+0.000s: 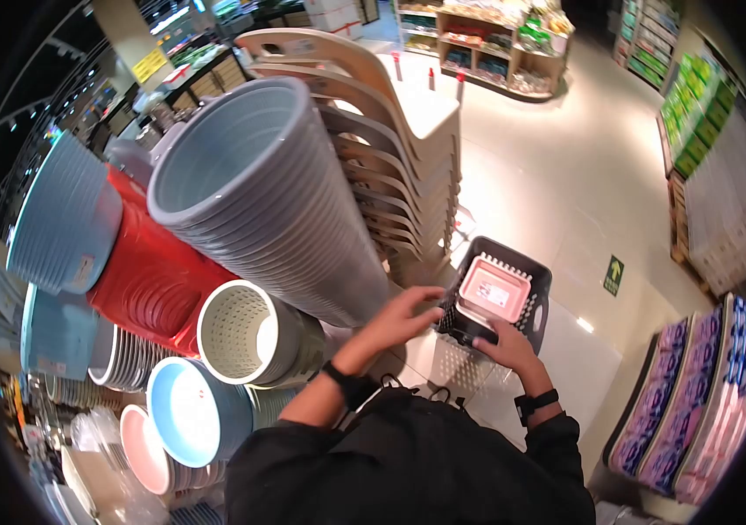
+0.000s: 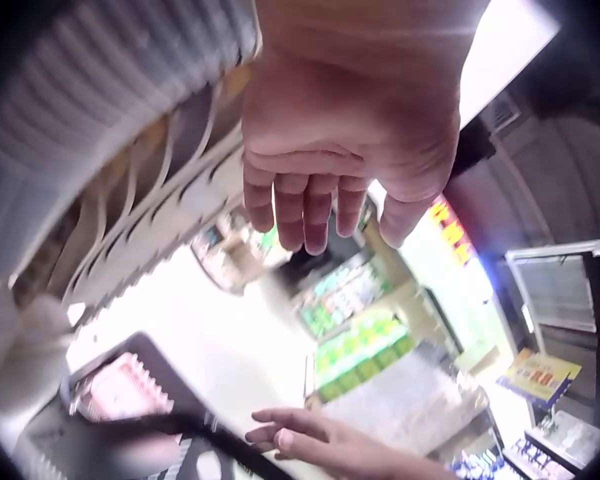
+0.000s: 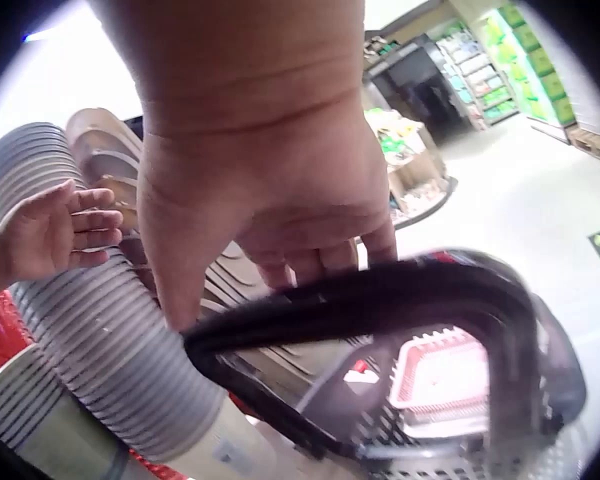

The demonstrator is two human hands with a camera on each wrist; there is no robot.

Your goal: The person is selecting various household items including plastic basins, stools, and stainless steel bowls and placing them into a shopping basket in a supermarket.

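Observation:
A pink slotted basket (image 1: 495, 289) lies inside a black shopping basket (image 1: 541, 308) in the head view. My left hand (image 1: 403, 317) is at the basket's left side, fingers extended and holding nothing; the left wrist view shows its palm and loose fingers (image 2: 305, 215). My right hand (image 1: 511, 348) is over the basket's near edge, fingers stretched out. In the right wrist view the raised black handle (image 3: 380, 300) crosses in front of the right hand (image 3: 270, 190) and partly hides its fingertips; whether they touch it is unclear. The pink basket (image 3: 445, 375) shows beneath the handle.
Stacked grey bins (image 1: 303, 201), a red bin stack (image 1: 150, 276), a cream perforated bin (image 1: 241, 337) and blue basins (image 1: 189, 411) stand at left. Beige chairs (image 1: 390, 149) are stacked ahead. Packaged goods (image 1: 696, 402) stand at right, with a green floor sign (image 1: 613, 274) on the tiles.

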